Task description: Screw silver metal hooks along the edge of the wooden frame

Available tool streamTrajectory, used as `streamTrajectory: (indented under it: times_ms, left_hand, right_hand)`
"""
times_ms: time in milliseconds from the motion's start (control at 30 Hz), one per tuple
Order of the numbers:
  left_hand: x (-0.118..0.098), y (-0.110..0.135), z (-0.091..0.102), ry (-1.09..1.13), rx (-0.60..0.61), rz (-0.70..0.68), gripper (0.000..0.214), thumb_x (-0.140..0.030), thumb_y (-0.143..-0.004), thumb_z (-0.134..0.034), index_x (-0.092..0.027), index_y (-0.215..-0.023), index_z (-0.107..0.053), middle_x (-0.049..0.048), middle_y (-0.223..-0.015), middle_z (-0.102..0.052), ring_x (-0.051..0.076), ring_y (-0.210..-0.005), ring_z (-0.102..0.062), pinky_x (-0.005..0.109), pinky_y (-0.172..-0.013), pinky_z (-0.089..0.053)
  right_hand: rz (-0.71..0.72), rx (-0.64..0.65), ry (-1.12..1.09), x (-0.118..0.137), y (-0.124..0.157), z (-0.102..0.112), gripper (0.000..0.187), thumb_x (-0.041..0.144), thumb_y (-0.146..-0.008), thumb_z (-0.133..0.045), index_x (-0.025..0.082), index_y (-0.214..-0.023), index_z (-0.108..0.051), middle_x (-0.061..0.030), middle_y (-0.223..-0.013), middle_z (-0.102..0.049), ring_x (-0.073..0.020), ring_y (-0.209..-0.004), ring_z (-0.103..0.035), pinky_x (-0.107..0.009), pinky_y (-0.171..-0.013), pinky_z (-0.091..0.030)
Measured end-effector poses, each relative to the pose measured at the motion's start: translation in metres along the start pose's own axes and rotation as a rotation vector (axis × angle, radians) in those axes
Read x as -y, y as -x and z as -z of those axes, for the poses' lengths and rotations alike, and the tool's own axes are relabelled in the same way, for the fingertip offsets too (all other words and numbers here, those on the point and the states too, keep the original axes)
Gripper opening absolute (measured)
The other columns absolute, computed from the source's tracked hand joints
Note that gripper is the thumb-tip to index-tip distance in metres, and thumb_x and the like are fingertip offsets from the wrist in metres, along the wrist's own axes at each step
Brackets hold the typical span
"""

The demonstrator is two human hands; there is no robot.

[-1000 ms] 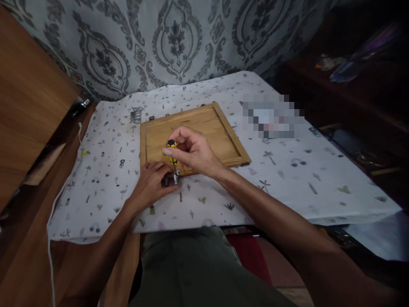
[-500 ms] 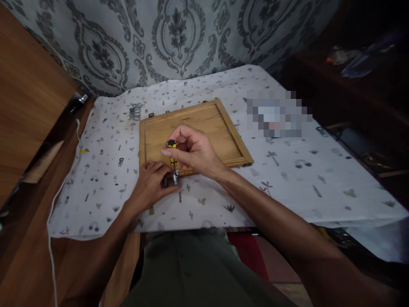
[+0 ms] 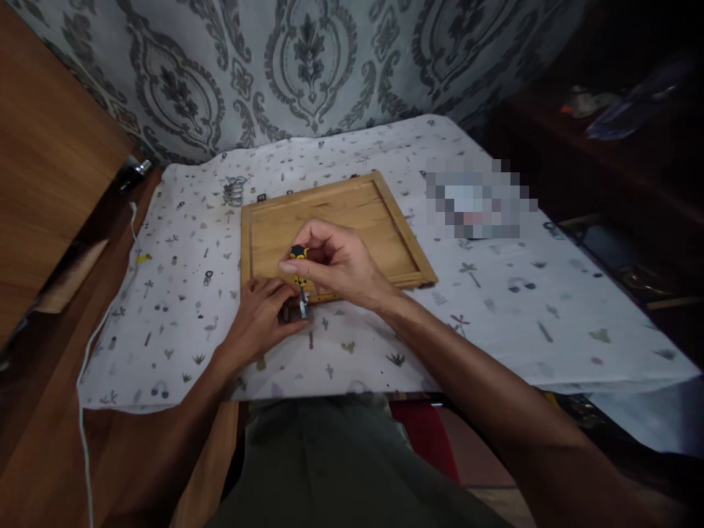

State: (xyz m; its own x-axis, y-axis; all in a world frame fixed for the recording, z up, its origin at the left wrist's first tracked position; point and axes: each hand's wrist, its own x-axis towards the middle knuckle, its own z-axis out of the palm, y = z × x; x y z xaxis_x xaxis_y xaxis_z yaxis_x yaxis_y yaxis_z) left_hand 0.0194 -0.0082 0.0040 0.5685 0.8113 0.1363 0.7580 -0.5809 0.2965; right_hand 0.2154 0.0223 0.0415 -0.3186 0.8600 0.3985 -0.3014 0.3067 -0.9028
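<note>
My right hand (image 3: 341, 268) grips the yellow and black handle of a screwdriver (image 3: 299, 268), held upright with its shaft pointing down. Just below, a small shiny metal fitting (image 3: 303, 304), perhaps a hinge, sits at the near edge of a framed wooden panel (image 3: 330, 213). My left hand (image 3: 264, 312) is curled around this fitting, thumb on the near side and fingers on the panel side. The screwdriver's tip meets the fitting, though the exact contact is too small to make out. The panel lies flat on the cloth-covered table.
Several silvery metal pieces (image 3: 233, 192) lie behind the panel's left corner. A pixelated patch (image 3: 478, 202) covers something at the right. A patterned cloth (image 3: 495, 315) covers the table, and a white cable (image 3: 91, 352) runs down its left side. A patterned curtain (image 3: 308, 66) hangs behind.
The screwdriver handle and my right hand have shifted very slightly to the right and nearer. My left hand stays in place around the metal fitting.
</note>
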Motion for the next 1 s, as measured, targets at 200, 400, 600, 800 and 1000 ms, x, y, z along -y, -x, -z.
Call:
streamTrajectory:
  times_ms: [200, 400, 600, 800, 1000]
  left_hand:
    - [0.002, 0.000, -0.001, -0.005, -0.004, -0.019, 0.036, -0.044, -0.086, -0.080, -0.025, -0.113, -0.065, 0.0058, -0.117, -0.070, 0.032, -0.113, -0.062, 0.055, -0.102, -0.042]
    - [0.003, 0.000, -0.006, -0.020, -0.008, -0.014, 0.035, -0.051, -0.090, -0.074, -0.024, -0.110, -0.065, 0.0072, -0.119, -0.070, 0.033, -0.117, -0.061, 0.056, -0.103, -0.041]
    - [0.006, 0.006, 0.009, 0.021, 0.045, -0.014, 0.054, -0.062, -0.087, -0.073, -0.023, -0.122, -0.060, 0.0096, -0.121, -0.069, 0.034, -0.118, -0.061, 0.056, -0.103, -0.042]
    - [0.021, 0.028, 0.027, 0.043, 0.015, 0.045, 0.054, -0.061, -0.089, -0.070, -0.028, -0.130, -0.058, 0.0069, -0.124, -0.066, 0.030, -0.115, -0.060, 0.053, -0.102, -0.043]
    - [0.020, 0.032, 0.016, 0.022, -0.025, -0.001, 0.050, -0.056, -0.090, -0.072, -0.026, -0.129, -0.060, 0.0095, -0.130, -0.062, 0.032, -0.127, -0.052, 0.053, -0.107, -0.041]
  right_hand:
    - [-0.038, 0.112, 0.001, 0.003, 0.002, 0.003, 0.039, 0.050, -0.082, -0.080, 0.016, -0.095, -0.065, 0.0037, -0.077, -0.061, -0.0054, -0.058, -0.049, -0.019, -0.050, -0.039]
    - [-0.073, 0.081, -0.016, 0.000, 0.002, -0.001, 0.041, 0.052, -0.077, -0.084, 0.018, -0.081, -0.060, 0.0078, -0.062, -0.051, -0.0046, -0.050, -0.044, -0.018, -0.043, -0.035]
    - [-0.113, 0.087, -0.027, 0.001, 0.003, -0.001, 0.040, 0.047, -0.075, -0.087, 0.017, -0.084, -0.062, 0.0073, -0.063, -0.055, -0.0041, -0.048, -0.047, -0.016, -0.041, -0.039]
    - [-0.101, 0.082, 0.005, -0.003, 0.002, 0.001, 0.039, 0.045, -0.074, -0.088, 0.018, -0.085, -0.064, 0.0077, -0.063, -0.055, -0.0039, -0.046, -0.048, -0.016, -0.039, -0.041]
    - [-0.069, 0.082, 0.044, -0.003, 0.001, 0.003, 0.038, 0.048, -0.078, -0.084, 0.018, -0.088, -0.064, 0.0074, -0.064, -0.056, -0.0044, -0.046, -0.051, -0.018, -0.040, -0.040]
